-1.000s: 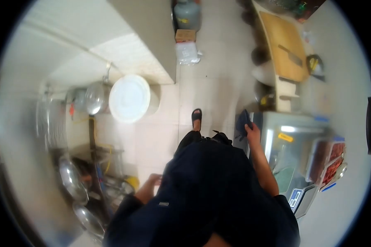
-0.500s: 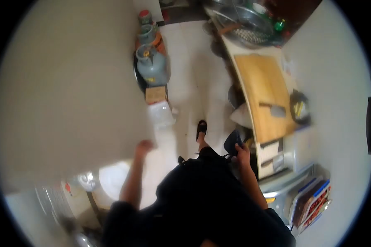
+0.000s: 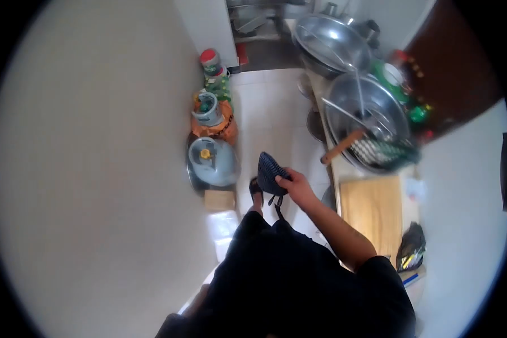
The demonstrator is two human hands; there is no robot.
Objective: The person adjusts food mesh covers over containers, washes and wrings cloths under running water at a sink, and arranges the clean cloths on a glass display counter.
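Observation:
My right hand (image 3: 294,186) is closed on a dark blue striped cloth piece (image 3: 271,173), thumb on top. Narrow dark strips hang below it. The cloth is held out in front of my body, over the pale tiled floor and partly above my sandalled foot (image 3: 256,190). Of my left arm only a bit of skin (image 3: 197,303) shows beside my dark shirt at the lower left; the left hand itself is out of sight.
Gas cylinders (image 3: 213,161) and a cardboard box (image 3: 219,199) line the left wall. Along the right runs a counter with large metal basins (image 3: 338,112), a wooden-handled mesh strainer (image 3: 343,146), a wooden board (image 3: 372,208) and a black plastic bag (image 3: 412,248).
I have moved forward along the passage, so the basins and cylinders appear nearer. My right hand has brought the cloth from beside the counter to front and centre. My left hand has dropped from view.

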